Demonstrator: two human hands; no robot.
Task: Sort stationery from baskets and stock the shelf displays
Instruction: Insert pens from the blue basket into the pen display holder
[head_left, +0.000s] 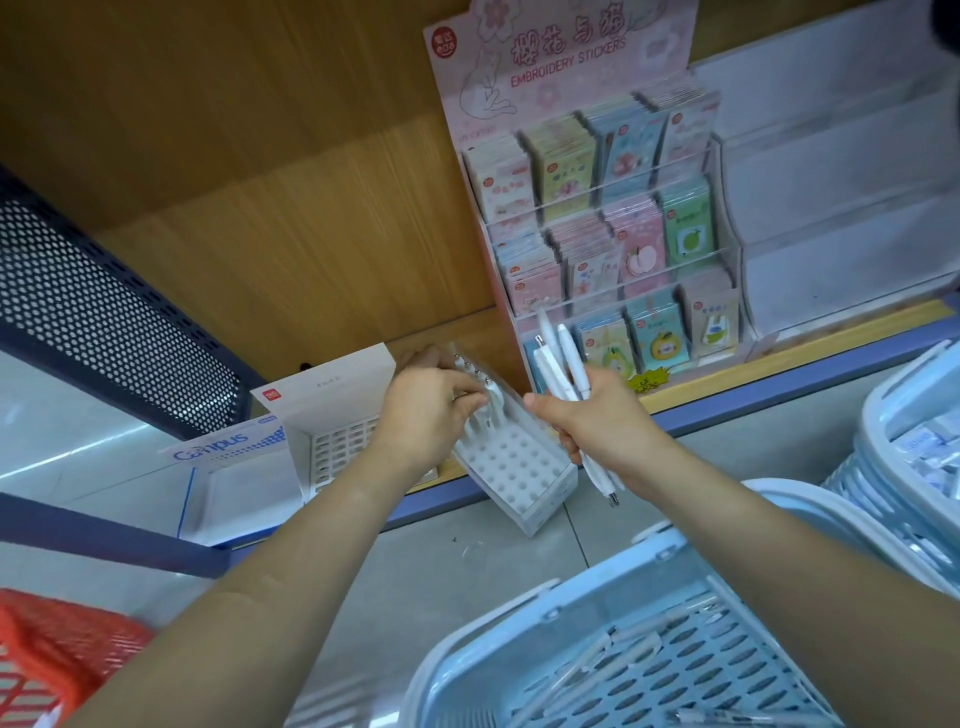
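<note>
Mid-stocking: slotting white pens into the holed stand (519, 462), tilted at the near edge of the shelf (779, 364). Pinching one pen (491, 402) over its far rows with the left hand (431, 410); gripping a spare bunch (563, 364) in the right hand (597, 431). Next, likely: seat it upright, then pass another across.

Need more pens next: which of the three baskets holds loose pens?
The pale blue basket below the right hand: white pens lie on its slotted floor. The far-right basket holds small packets; what the red basket holds is hidden.
</note>
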